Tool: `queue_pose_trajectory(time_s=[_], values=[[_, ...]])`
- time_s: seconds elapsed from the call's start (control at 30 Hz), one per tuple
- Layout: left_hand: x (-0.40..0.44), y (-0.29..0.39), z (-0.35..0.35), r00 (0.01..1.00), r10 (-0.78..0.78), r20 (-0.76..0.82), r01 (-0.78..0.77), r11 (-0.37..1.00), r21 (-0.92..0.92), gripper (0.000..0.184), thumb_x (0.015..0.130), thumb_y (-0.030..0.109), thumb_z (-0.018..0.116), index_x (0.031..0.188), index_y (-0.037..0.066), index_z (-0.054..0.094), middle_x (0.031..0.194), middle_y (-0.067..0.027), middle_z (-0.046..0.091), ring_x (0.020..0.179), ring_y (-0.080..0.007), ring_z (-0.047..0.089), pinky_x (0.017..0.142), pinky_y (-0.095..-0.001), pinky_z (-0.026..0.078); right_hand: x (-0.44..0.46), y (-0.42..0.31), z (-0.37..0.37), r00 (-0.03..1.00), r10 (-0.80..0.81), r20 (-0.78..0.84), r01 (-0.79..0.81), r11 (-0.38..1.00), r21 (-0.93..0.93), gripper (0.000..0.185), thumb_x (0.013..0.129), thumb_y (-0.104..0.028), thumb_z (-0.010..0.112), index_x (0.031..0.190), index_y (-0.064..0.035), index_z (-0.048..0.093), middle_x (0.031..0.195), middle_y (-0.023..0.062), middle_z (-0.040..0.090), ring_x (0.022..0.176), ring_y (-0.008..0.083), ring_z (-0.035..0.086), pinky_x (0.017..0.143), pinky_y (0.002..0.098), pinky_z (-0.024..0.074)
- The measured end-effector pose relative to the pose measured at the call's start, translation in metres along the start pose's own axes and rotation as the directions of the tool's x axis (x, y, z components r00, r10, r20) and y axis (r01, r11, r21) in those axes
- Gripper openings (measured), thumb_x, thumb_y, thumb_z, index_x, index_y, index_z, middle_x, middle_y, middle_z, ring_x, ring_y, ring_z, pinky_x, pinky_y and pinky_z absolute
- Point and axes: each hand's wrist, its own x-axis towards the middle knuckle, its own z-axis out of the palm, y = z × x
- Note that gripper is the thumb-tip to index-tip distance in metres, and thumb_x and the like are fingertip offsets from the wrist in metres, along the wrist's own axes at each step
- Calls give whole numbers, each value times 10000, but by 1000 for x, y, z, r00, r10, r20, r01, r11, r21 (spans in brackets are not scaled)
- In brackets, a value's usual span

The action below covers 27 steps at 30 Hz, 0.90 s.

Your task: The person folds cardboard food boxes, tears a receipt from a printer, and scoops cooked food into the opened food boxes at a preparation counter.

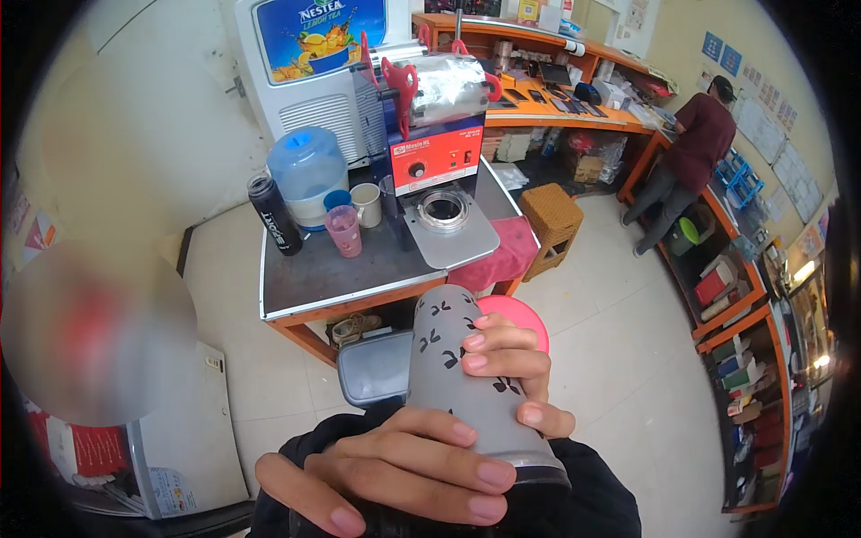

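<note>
A tall grey cup (pixel 475 403) with black printed marks lies tilted between my two hands, its dark end towards me. My right hand (pixel 511 363) wraps its fingers around the right side of the cup. Across the lower left side of the cup rest the fingers of my left hand (pixel 395 471), closed against it near the dark end. Beyond the cup stands a red and blue cup sealing machine (pixel 439 152) with a roll of clear film (pixel 448 88) on top. Its round metal cup holder (pixel 444 211) sits at the front and no cup shows in it.
On the dark-topped table (pixel 359 273) stand a blue water jug (pixel 308 170), a black bottle (pixel 273 215), a pink cup (pixel 343 231) and a white mug (pixel 367 204). A pink cloth (pixel 498 255) hangs over the edge near a wicker stool (pixel 550 224). One person (pixel 695 143) stands at the right counter.
</note>
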Motion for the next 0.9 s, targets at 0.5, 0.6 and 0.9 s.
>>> queue_pose_trajectory(time_s=[0.5, 0.6, 0.9], values=[[-2, 0, 8, 996, 81, -34, -81, 997, 0, 340, 1054, 404, 141, 1039, 116, 322, 726, -145, 639, 717, -314, 640, 843, -523, 439, 3, -7, 1, 998, -61, -3, 60, 995, -75, 314, 921, -174, 547, 1192, -239, 403, 1181, 208, 576, 1057, 361, 554, 917, 595, 392], [-1, -2, 9, 992, 127, -20, -127, 992, -6, 355, 1052, 411, 126, 1037, 116, 323, 713, -142, 636, 696, -310, 635, 836, -517, 441, 4, -6, 3, 997, -74, -9, 73, 996, -56, 312, 918, -181, 556, 1183, -238, 402, 1177, 210, 577, 1051, 364, 555, 921, 594, 389], [-5, -5, 12, 985, 140, -103, -139, 990, 15, 386, 1045, 443, 127, 1047, 113, 328, 732, -141, 630, 707, -313, 633, 841, -526, 448, 8, 1, 0, 998, -47, 28, 47, 999, 21, 289, 930, -239, 480, 1190, -112, 473, 1208, 150, 593, 1144, 304, 514, 1008, 554, 330]])
